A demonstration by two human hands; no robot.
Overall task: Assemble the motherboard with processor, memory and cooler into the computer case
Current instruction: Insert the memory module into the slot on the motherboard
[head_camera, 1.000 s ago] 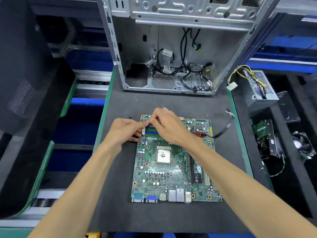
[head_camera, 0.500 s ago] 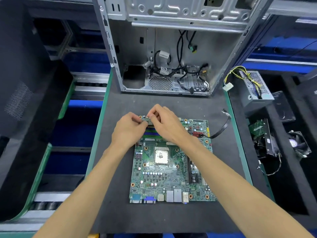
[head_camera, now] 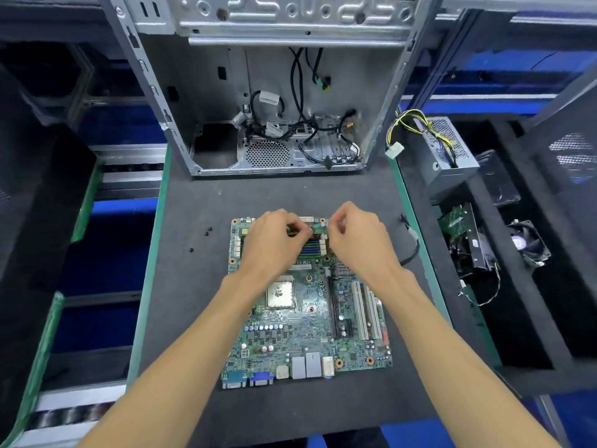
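From the head view, your left hand [head_camera: 274, 240] and right hand [head_camera: 355, 240] each pinch an end of the memory stick [head_camera: 318, 228] over the slots at the far edge of the motherboard [head_camera: 307, 318], which lies flat on the surface [head_camera: 193, 302]. The stick is probably light, stiff and fragile: keep to its short ends, off the contacts.

Two bare forearms come in from the bottom edge, and no sleeve covers them as far as they are seen. The left hand [head_camera: 274, 244] and the right hand [head_camera: 358, 244] wear no gloves (also no ring, watch or wrist strap is seen). The fingernails are short and plain.
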